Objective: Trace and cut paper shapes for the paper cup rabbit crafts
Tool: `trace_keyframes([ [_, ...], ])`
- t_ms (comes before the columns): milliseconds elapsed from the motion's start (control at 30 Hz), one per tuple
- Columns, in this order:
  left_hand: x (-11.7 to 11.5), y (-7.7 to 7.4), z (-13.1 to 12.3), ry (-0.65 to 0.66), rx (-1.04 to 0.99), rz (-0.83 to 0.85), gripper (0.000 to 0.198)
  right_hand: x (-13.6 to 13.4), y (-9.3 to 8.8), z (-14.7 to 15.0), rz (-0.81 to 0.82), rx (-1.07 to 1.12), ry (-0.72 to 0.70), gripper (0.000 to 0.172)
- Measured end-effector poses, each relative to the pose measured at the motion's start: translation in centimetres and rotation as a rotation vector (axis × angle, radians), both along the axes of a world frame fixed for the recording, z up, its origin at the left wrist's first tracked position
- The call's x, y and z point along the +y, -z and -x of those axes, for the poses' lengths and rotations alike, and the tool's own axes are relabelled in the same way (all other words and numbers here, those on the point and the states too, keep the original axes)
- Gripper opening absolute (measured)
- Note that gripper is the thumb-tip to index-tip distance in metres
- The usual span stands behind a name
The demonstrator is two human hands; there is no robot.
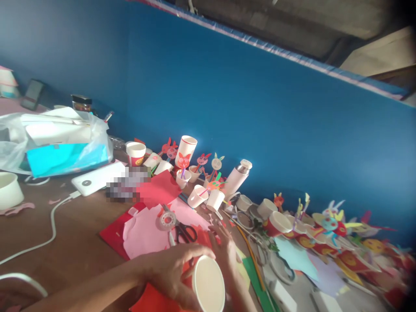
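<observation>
Yr left hand [170, 273] holds a white paper cup [208, 284] low in front of you, fingers curled round it and pressing on it. The cup is tilted, its round end toward you, w/ red paper [187, 265] at its side. Yr right hand [224, 247] is just behind the cup, fingers spread, not pinching. Further on, black-handled scissors [186, 232] and a tape roll [168, 220] lie on pink paper [143, 234].
</observation>
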State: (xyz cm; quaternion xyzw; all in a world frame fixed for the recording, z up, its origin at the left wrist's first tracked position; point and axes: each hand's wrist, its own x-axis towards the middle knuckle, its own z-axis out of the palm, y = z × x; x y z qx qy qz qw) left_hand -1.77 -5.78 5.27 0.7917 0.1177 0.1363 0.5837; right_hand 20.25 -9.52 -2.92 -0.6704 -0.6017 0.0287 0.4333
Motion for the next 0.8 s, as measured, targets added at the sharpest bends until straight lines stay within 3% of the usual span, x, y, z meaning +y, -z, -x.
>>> trace_keyframes([
  [233, 0.7, 1.0, 0.8, 0.013, 0.182, -0.016, 0.097, 1.3, -1.6, 3.0, 0.142, -0.259, -0.221, 0.022],
  [400, 2.1, 2.3, 2.2, -0.022, 0.098, 0.135, 0.092, 2.0, -1.5, 4.8, 0.175, -0.325, -0.286, 0.024],
  [500, 3.7, 3.2, 3.4, -0.063, -0.075, 0.249, 0.084, 1.9, -1.5, 5.4, 0.178, -0.327, -0.289, 0.020],
  [633, 6.2, 3.2, 4.9, -0.342, -0.364, 0.367, 0.074, 1.9, -1.4, 6.0, 0.178, -0.313, -0.294, 0.009],
  [800, 7.5, 2.3, 5.0, -0.652, -0.694, 0.461, 0.063, 2.2, -1.4, 5.6, 0.167, -0.244, -0.350, 0.018],
])
